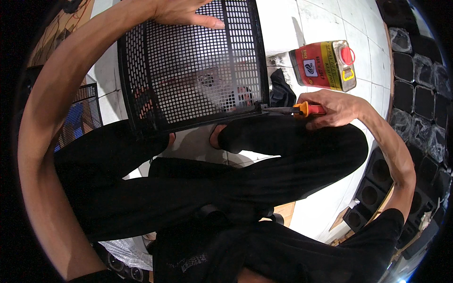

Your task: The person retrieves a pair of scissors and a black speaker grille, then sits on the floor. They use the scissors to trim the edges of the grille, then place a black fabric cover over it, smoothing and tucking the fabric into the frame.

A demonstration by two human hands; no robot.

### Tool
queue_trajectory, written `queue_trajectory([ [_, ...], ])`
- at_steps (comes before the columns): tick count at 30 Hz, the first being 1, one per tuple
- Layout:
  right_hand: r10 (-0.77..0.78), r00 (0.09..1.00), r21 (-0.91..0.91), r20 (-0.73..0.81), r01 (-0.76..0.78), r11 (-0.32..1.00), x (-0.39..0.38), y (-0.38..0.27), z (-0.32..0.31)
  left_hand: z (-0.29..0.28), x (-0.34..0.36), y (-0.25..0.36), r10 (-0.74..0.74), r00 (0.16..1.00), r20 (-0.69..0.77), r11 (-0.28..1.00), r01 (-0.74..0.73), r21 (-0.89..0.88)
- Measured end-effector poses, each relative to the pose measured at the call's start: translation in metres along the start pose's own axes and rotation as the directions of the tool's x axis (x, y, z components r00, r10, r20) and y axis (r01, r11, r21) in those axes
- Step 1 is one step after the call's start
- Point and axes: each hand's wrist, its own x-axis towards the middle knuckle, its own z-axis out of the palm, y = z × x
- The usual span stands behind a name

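A black perforated metal grille [186,70] with a dark frame stands in front of my legs. My left hand [188,14] lies on its far part, thumb stretched out over the mesh; the other fingertips run out of the picture at the top. My right hand [332,109] is closed round the red and orange handles of a pair of pliers [302,110]. Their jaws point left and reach the near right corner of the grille, where I cannot make out exactly what they grip. A crumpled black cloth-like thing [281,89] lies just beyond the pliers.
A red and yellow rectangular can [325,66] with a red cap lies on the white tiled floor [325,19] beyond my right hand. Black speaker boxes [373,191] line the right side. Another mesh panel [85,115] stands at the left. My crossed, black-clothed legs are close below the grille.
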Motion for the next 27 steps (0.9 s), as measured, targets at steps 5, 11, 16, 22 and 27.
queue_trajectory([
  [5,-0.001,0.998,0.0,0.064,0.001,1.0,0.009,0.007,-0.003,0.004,-0.002,-0.001,0.003,1.0,-0.008,1.0,-0.003,0.011],
  [11,0.028,0.999,-0.099,-0.014,-0.03,0.995,0.007,-0.012,0.003,0.005,-0.003,-0.001,0.005,1.0,-0.008,1.0,-0.005,0.03],
  [16,0.03,0.999,-0.174,-0.039,-0.036,0.984,0.002,-0.009,0.005,0.006,0.0,-0.005,0.018,1.0,-0.016,1.0,-0.017,0.021],
  [22,-0.188,0.975,-0.312,-0.117,0.144,0.939,0.003,0.006,0.012,0.007,-0.005,-0.007,0.05,0.997,-0.053,0.999,-0.05,0.014],
  [27,-0.251,0.95,-0.36,-0.183,0.173,0.917,0.002,0.008,0.016,0.009,-0.003,-0.008,0.038,0.999,-0.024,0.999,-0.037,0.028],
])
